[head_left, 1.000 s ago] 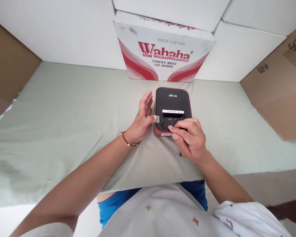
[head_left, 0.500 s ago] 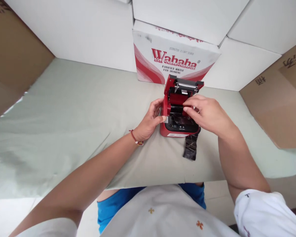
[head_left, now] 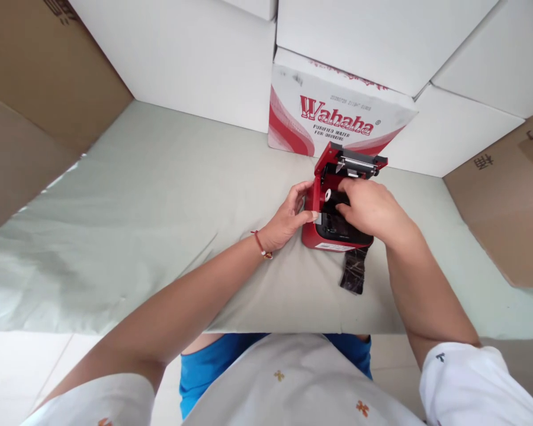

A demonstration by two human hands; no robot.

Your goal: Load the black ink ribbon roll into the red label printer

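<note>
A red and black label printer (head_left: 310, 238) stands on the cloth-covered table, its lid (head_left: 327, 157) raised. My left hand (head_left: 289, 220) clasps the printer's left side, with the thumb on the front corner of the opening. Inside the opening, my right hand (head_left: 368, 207) has its fingers and thumb around a small black roll (head_left: 334, 200). The roll's white core end faces left; its right end is hidden by that hand. A creased black strip (head_left: 354, 272) lies on the cloth in front of the printer's right corner.
Behind the printer stands a Wahaha water carton (head_left: 293, 112), with white boxes (head_left: 204, 59) stacked around it. Brown cardboard boxes flank the table at the left (head_left: 39, 89) and right (head_left: 501, 231). The pale green tablecloth (head_left: 160, 177) has creases, and its front edge is close to my body.
My right hand has gone deeper into the printer and now grasps the black roll, whose white core end shows. My left hand stays on the printer. The camera view has shifted slightly.
</note>
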